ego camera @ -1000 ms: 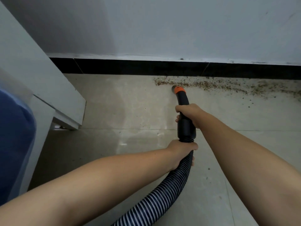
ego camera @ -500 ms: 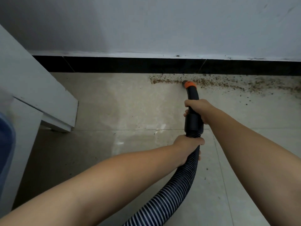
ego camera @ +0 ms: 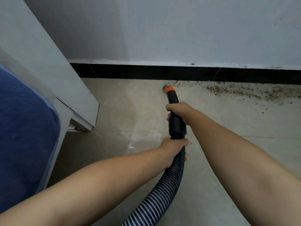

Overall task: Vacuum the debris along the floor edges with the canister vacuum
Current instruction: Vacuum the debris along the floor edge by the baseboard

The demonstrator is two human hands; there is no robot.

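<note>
Debris (ego camera: 241, 92) beside nozzle (ego camera: 168, 89); right hand (ego camera: 178, 112) grip wraps wand (ego camera: 176, 123), left hand (ego camera: 173, 148) grip wraps hose (ego camera: 162, 190).

The ribbed hose (ego camera: 156, 198) runs off the bottom edge, canister unseen.

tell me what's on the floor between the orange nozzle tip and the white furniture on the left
Bare tile: in the head view, nothing lies between the orange nozzle tip and the white furniture. The debris lies to the nozzle's right.

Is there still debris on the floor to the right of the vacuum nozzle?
Yes, a band of brown debris lies along the black baseboard, to the right of the orange-tipped nozzle.
</note>
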